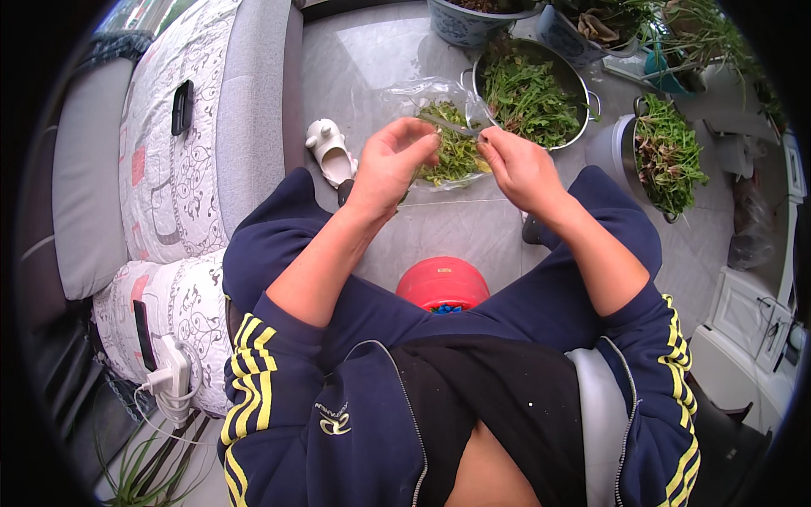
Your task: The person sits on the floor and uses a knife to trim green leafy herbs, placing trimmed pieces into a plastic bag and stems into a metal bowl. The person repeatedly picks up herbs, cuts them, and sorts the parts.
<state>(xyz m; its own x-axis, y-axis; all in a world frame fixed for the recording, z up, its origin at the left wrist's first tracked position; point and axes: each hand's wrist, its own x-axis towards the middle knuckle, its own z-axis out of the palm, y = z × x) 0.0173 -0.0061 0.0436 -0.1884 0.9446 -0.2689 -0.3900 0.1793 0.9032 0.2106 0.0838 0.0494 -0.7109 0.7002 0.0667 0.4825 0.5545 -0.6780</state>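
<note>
My right hand point(516, 166) grips a small knife point(451, 125), its blade pointing left towards the fingertips of my left hand. The thumb and forefinger of my left hand point(399, 155) are bent close together near the blade's tip; a bit of leafy green plant point(405, 191) shows beneath this hand, mostly hidden by it. Under both hands, a clear plastic bag point(396, 101) lies spread on the floor with cut greens point(453, 149) in it. Just beyond on the right, a two-handled metal pot point(586, 85) holds a heap of leafy greens point(529, 95).
Another metal pot point(641, 174) of greens with reddish roots rests by a pale bucket point(611, 149) on the right. Planters point(466, 25) stand at the far side. A red plastic stool point(443, 279) is between the legs. On the left are a slipper point(331, 152) and a covered sofa point(253, 114).
</note>
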